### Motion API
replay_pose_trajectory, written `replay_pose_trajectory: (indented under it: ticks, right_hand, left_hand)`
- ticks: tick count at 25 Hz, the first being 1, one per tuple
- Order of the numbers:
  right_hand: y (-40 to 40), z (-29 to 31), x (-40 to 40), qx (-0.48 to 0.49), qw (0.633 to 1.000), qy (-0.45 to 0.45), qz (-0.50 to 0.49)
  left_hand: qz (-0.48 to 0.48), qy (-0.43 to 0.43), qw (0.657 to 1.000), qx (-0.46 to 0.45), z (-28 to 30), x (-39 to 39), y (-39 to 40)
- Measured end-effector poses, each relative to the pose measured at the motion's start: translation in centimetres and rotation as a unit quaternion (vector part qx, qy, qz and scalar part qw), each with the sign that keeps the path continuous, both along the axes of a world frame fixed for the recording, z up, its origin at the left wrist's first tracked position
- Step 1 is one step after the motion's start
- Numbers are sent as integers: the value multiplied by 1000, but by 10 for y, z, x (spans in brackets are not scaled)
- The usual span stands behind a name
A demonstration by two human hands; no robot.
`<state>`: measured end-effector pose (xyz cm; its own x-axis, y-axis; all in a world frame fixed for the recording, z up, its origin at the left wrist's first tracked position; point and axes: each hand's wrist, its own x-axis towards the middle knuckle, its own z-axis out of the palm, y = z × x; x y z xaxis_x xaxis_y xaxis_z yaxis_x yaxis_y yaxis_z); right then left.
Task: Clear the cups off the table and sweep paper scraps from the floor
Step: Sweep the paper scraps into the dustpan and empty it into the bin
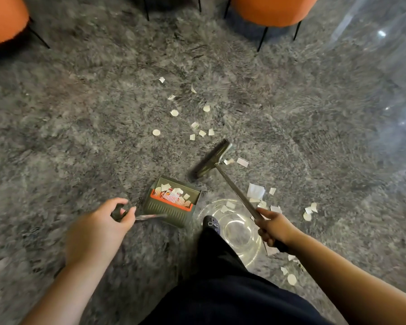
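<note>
Mottled grey carpet (85, 118), white paper scraps (256, 191), olive dustpan (171, 202) (orange comb), orange chairs (272, 10).

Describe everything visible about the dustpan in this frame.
The dustpan is a dark olive-green box-shaped pan, plastic by its look, with a ribbed near panel and an orange comb strip across its middle. It sits on the grey shaggy carpet, its open mouth facing away from the person, toward the broom head. White and reddish paper scraps lie inside. A thin metallic handle runs from its near left side to the left hand, which grips it. A shoe stands just to its right.
</note>
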<state>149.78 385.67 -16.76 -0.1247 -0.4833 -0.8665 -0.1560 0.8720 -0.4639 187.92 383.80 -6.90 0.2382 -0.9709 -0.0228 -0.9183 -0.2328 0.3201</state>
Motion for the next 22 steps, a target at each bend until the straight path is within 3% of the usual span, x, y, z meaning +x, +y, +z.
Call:
replay_pose_trajectory:
  ticks: [12,22]
  right_hand:
    - [-238,15,60,-24,995,-27,97]
    - [-412,16,175,-34,994,-6,99]
  left_hand:
    - [99,6,995,-13,42,42,-159]
    - [83,6,996,12,22,152,-335]
